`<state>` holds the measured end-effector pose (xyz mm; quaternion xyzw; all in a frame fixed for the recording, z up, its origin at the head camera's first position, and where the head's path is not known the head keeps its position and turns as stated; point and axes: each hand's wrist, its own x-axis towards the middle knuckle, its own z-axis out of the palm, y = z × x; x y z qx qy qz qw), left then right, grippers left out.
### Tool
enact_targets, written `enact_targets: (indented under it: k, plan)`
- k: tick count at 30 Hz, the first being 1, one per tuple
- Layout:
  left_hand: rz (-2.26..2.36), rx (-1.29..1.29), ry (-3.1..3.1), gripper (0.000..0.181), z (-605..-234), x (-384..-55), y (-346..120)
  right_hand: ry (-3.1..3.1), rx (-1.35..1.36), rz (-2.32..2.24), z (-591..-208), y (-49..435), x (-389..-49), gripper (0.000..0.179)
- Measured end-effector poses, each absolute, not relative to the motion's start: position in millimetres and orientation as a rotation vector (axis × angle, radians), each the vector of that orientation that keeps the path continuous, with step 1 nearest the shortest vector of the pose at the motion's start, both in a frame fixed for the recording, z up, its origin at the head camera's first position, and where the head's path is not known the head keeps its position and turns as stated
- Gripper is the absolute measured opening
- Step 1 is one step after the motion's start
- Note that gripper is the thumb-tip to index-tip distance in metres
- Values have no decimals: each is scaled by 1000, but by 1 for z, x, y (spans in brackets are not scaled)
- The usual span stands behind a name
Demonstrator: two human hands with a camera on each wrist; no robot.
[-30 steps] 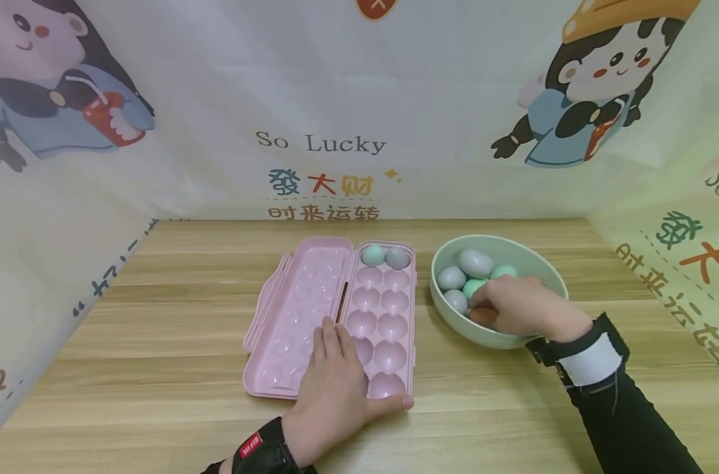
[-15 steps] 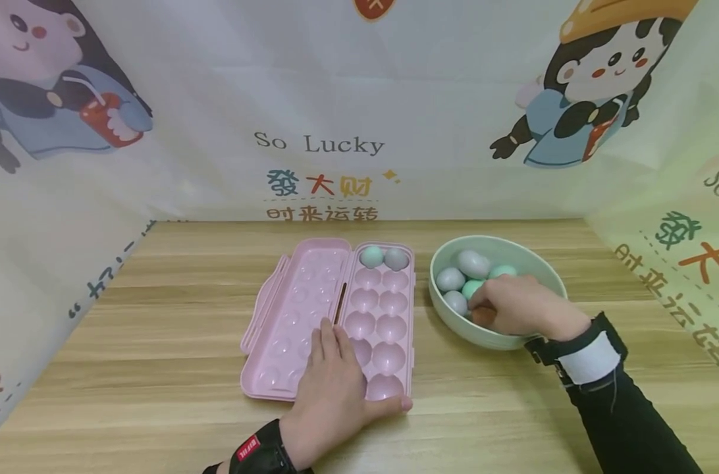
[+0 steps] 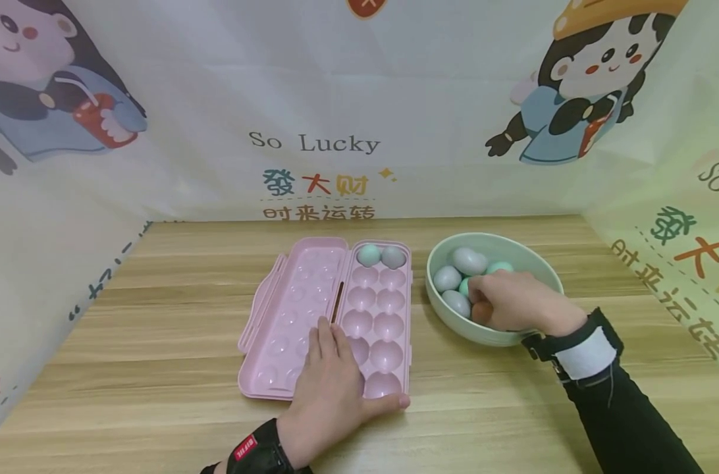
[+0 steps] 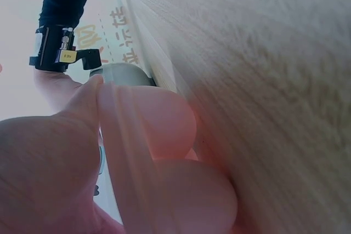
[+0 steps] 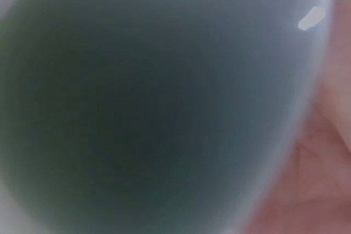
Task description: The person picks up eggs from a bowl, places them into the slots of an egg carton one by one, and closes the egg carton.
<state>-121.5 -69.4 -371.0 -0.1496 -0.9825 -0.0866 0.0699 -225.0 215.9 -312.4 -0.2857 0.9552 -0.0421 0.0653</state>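
A pink egg box lies with its lid folded out to the left. In its far row sit one green egg and one grey egg. My left hand rests over the near end of the box, fingers straight along the hinge and thumb stretched across the near edge. My right hand reaches down into the pale green bowl, fingers bent among grey eggs and green eggs. Its fingertips are hidden; I cannot tell whether they hold an egg.
The bowl stands to the right of the egg box on a wood-grain table. A printed white cloth closes off the back and both sides. The bowl's outer wall fills most of the right wrist view.
My right hand shifts slightly inside the bowl and covers more of the middle green egg. The nearest grey egg has moved a little to the right within the bowl. My left hand stays on the box.
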Motion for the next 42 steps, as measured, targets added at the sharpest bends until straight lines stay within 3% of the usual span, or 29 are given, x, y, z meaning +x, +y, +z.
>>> enact_targets:
  k: [5,17,42]
  plan:
    - [-292,-441,-2960,135,-371,-122,-69,2863,-885,-211,-311,217,-225,12]
    - [-295,-445,-2964,134,-370,-122,-69,2887,-870,-245,-300,218,-224,27]
    - [-291,-437,-2957,134,-372,-122,-69,2887,-863,-286,-297,223,-223,26]
